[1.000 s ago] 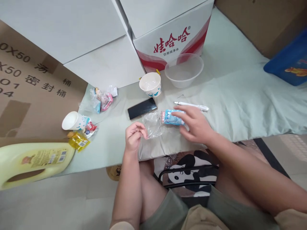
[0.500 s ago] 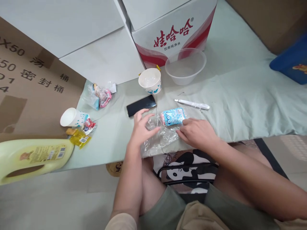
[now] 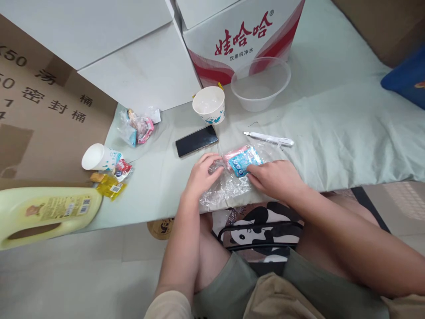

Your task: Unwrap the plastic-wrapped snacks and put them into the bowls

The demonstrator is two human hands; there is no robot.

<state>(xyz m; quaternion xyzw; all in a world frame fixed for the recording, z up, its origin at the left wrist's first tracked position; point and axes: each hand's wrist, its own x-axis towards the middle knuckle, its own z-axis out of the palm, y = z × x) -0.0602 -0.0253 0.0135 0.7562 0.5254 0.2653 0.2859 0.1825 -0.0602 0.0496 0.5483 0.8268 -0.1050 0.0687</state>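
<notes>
Left hand (image 3: 201,176), spread wider half a second ago, now loosely curved over the clear wrapper (image 3: 219,193), thumb and fingers parted; right hand (image 3: 280,178), drawn narrow, with the lower edge of the blue packet (image 3: 244,160) pinched at the fingertips. Blue packet, between both hands, now turned askew (previously squared over the pink packet (image 3: 235,155), now more exposed), near phone (image 3: 196,141) and white pen-like tool (image 3: 272,138).

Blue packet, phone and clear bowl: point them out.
Blue packet (image 3: 244,160): head view, middle of its printed face.
Phone (image 3: 196,141): head view, middle of its dark screen.
Clear bowl (image 3: 254,104): head view, front wall.
</notes>
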